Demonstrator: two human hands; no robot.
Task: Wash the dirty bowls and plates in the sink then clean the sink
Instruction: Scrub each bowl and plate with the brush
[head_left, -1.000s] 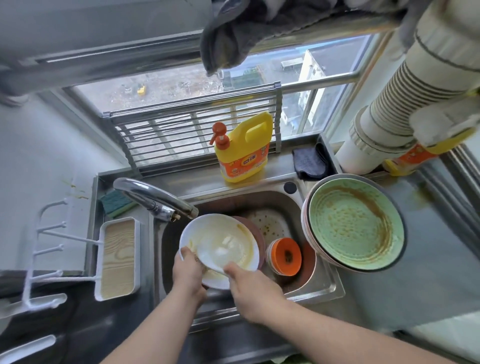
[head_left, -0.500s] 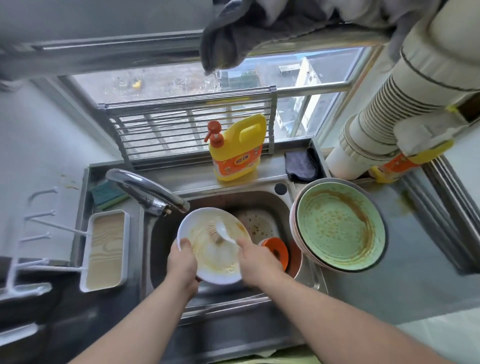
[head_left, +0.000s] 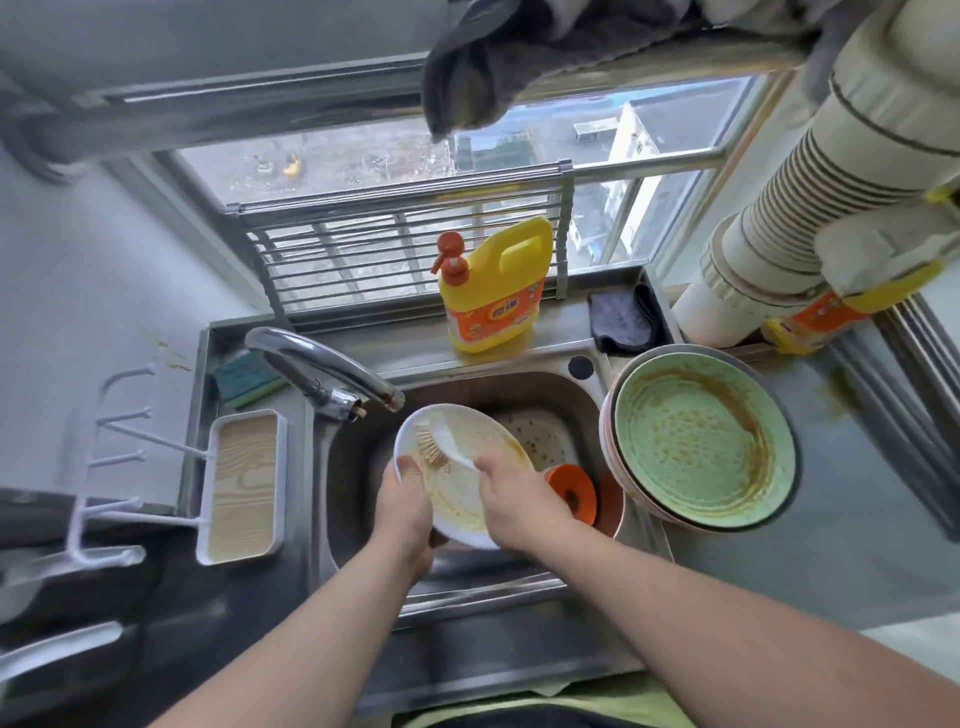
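Over the sink (head_left: 358, 499), the left hand (head_left: 402, 506) grips the tilted, sauce-smeared white plate (head_left: 462, 499) by its near-left rim while the right hand (head_left: 511, 506) holds the brush (head_left: 439, 441) scrubbing it; wet fingers could slip, dropping the plate onto the orange bowl (head_left: 571, 491).

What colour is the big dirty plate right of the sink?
Pale green plate with brown smears, seen in the head view.

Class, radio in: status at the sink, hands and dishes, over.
Left hand gripping white plate rim. Right hand scrubbing it with brush. Green plate stack on the counter dirty. Nothing blocking.
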